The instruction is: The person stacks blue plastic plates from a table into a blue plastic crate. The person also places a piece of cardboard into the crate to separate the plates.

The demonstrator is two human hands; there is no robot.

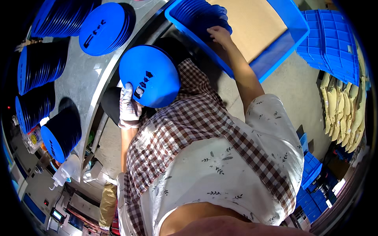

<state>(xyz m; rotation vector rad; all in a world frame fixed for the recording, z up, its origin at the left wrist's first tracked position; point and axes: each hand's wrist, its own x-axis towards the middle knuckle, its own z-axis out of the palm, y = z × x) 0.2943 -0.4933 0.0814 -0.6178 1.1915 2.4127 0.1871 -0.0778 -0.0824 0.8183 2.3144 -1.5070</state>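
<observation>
My left hand (130, 105), in a striped, light-coloured glove, grips a round blue plastic disc (157, 78) by its lower left edge. The disc is tilted over my lap and has a row of dark cut-outs near the fingers. Whether more discs lie behind it is hidden. My bare right hand (219, 35) reaches to a row of blue discs (201, 17) inside a blue bin (289, 39). Its fingers are slightly bent and apart, against or just in front of the nearest disc, with nothing visibly held.
On the grey metal table (84, 74) at the left stand several stacks of blue discs (103, 29). Brown cardboard (254, 23) lines the bin. Blue crates (330, 43) and yellowish sacks (342, 106) stand at the right. A clear pump bottle (67, 169) sits by the table's near end.
</observation>
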